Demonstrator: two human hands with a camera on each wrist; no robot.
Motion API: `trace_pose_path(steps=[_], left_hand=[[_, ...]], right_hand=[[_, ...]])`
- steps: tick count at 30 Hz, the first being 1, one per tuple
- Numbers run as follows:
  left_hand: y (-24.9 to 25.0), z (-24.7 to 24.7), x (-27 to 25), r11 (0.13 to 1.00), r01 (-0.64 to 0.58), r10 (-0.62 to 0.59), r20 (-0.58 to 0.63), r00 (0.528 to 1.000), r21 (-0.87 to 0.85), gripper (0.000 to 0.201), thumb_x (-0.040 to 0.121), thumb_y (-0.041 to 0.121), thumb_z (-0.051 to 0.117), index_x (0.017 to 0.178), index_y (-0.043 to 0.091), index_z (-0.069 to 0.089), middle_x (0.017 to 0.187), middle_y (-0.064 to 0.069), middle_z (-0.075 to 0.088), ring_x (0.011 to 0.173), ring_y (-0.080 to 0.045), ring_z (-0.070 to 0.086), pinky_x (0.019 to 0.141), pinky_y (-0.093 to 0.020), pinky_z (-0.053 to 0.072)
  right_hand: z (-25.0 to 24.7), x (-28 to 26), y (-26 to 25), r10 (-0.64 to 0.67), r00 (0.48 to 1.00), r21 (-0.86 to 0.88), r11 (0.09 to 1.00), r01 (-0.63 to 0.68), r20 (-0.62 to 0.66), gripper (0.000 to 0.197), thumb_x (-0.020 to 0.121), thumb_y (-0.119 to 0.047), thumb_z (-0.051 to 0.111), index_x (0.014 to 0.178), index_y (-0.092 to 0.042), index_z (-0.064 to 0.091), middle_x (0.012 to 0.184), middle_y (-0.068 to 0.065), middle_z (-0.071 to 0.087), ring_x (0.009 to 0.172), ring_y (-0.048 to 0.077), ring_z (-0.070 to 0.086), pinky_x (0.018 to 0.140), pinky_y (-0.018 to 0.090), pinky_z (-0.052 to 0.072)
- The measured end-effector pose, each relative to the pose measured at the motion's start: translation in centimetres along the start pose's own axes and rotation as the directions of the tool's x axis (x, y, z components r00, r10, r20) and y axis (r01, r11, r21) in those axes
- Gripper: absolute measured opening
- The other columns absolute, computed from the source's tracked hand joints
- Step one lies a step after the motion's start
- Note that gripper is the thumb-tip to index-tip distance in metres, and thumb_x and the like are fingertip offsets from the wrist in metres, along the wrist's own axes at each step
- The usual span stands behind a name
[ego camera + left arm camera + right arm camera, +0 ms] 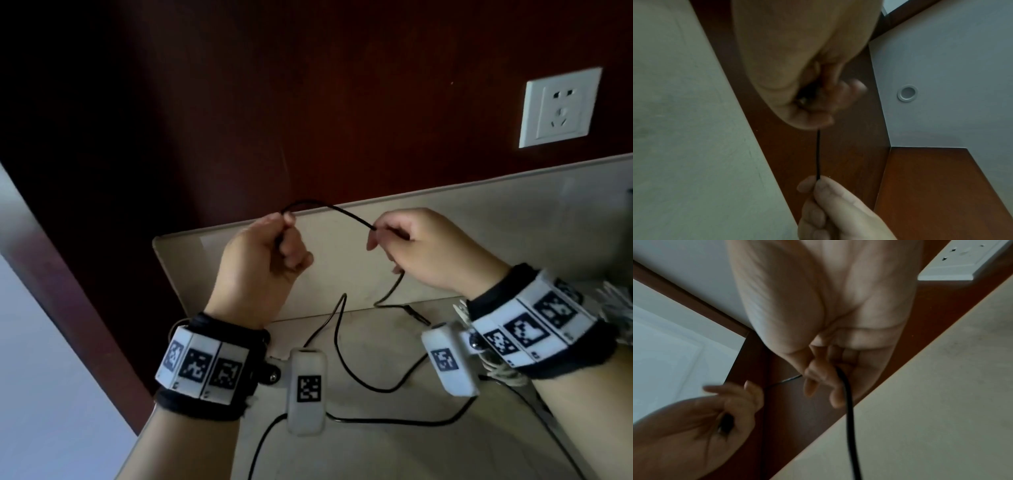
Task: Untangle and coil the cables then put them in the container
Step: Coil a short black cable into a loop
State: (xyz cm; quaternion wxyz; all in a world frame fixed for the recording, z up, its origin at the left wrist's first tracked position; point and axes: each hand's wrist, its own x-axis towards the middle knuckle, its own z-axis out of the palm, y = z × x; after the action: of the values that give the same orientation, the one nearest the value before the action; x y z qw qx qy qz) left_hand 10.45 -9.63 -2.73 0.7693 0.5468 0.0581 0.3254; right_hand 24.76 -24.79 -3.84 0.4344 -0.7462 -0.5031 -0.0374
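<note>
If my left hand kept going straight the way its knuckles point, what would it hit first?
Probably the dark red-brown wooden wall panel behind the pale stone counter. The left hand, pinching the thin black cable, points up and away; nothing else shows between, though depth is unclear.

the cable (329, 209) is black. the surface (394, 452) is pale beige, the wall panel (308, 102) dark red-brown, the socket (558, 107) white. the wristbands (205, 368) are black, with white blocks bearing black-and-white square codes.
</note>
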Motion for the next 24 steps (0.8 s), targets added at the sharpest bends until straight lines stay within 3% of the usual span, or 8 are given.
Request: trace_pose_path(steps=[3,6,8,11,15,19,21,24], left_hand=[[0.2,0.9,-1.0,0.998,0.018,-0.032,0.235,0.972,0.063,0.024,0.097,0.009,0.032,0.095,0.007,0.055,0.065,-0.003,0.066,0.047,-0.014,0.053,0.061,-0.029,0.044],[-0.5,1.6,-1.1,0.999,-0.018,0.006,0.291,0.957,0.039,0.026,0.098,0.006,0.029,0.098,0.006,0.054,0.066,-0.002,0.064,0.045,-0.012,0.049,0.053,-0.023,0.04],[-0.8,1.6,-0.7,0.996,-0.036,0.054,0.238,0.97,-0.079,0.026,0.1,0.007,0.026,0.092,0.01,0.051,0.055,0.004,0.046,0.041,-0.007,0.034,0.044,-0.019,0.027],[0.3,0.2,0.0,0.971,-0.076,0.092,0.059,0.994,-0.227,0.029,0.099,0.012,0.029,0.078,0.017,0.048,0.051,0.01,0.024,0.04,-0.004,0.018,0.038,-0.02,0.014],[3.0,-2.8,0.4,0.918,-0.213,0.163,-0.171,0.972,-0.334,0.04,0.106,0.033,0.029,0.07,0.023,0.045,0.048,0.008,0.021,0.037,-0.007,0.015,0.035,-0.02,0.014],[3.6,-3.4,0.6,0.937,-0.218,0.182,-0.151,0.972,-0.273,0.039,0.107,0.029,0.028,0.072,0.023,0.045,0.049,0.009,0.023,0.039,-0.006,0.018,0.038,-0.019,0.02],[2.9,-2.3,0.5,0.97,-0.157,0.146,-0.071,0.987,-0.184,0.038,0.107,0.027,0.027,0.074,0.019,0.045,0.049,0.009,0.035,0.044,-0.007,0.033,0.044,-0.017,0.034],[0.8,-0.4,0.0,0.994,-0.089,0.081,0.122,0.989,0.063,0.039,0.108,0.02,0.023,0.081,0.009,0.049,0.077,-0.011,0.073,0.079,-0.024,0.072,0.077,-0.032,0.06]], right_hand=[[0.9,0.0,0.0,-0.067,0.991,-0.021,0.998,0.065,-0.119,0.024,0.1,-0.02,0.053,0.087,-0.028,0.072,0.045,-0.014,0.049,0.042,0.012,0.046,0.045,0.028,0.04],[2.3,-0.7,-1.2,-0.196,0.978,-0.152,0.971,0.182,-0.077,0.024,0.098,-0.02,0.057,0.077,-0.026,0.066,0.051,-0.013,0.051,0.051,0.004,0.051,0.05,0.018,0.033],[3.5,-1.3,-2.3,-0.224,0.974,-0.132,0.966,0.224,0.012,0.019,0.099,-0.024,0.056,0.08,-0.026,0.062,0.056,-0.007,0.055,0.052,0.01,0.052,0.051,0.028,0.037],[4.0,-1.7,-3.0,-0.051,0.989,0.17,0.985,0.027,0.14,0.017,0.101,-0.027,0.052,0.117,-0.033,0.056,0.068,-0.003,0.066,0.047,0.007,0.051,0.047,0.025,0.041],[3.5,-0.8,-1.8,0.154,0.973,0.432,0.876,-0.216,0.174,0.02,0.103,-0.025,0.046,0.102,-0.021,0.066,0.057,-0.01,0.05,0.051,0.01,0.042,0.052,0.028,0.037],[3.0,-0.5,-0.5,-0.008,1.0,0.051,0.999,0.009,-0.014,0.02,0.098,-0.023,0.057,0.085,-0.023,0.072,0.044,-0.015,0.046,0.039,0.007,0.037,0.043,0.016,0.027],[2.9,-0.8,-0.9,-0.167,0.986,-0.234,0.959,0.158,-0.016,0.021,0.097,-0.027,0.058,0.084,-0.025,0.073,0.049,-0.012,0.053,0.042,0.009,0.046,0.043,0.017,0.03],[3.6,-1.6,-2.5,-0.303,0.944,-0.465,0.822,0.328,0.129,0.028,0.097,-0.035,0.051,0.08,-0.026,0.071,0.066,-0.006,0.062,0.058,0.011,0.056,0.056,0.034,0.048]])
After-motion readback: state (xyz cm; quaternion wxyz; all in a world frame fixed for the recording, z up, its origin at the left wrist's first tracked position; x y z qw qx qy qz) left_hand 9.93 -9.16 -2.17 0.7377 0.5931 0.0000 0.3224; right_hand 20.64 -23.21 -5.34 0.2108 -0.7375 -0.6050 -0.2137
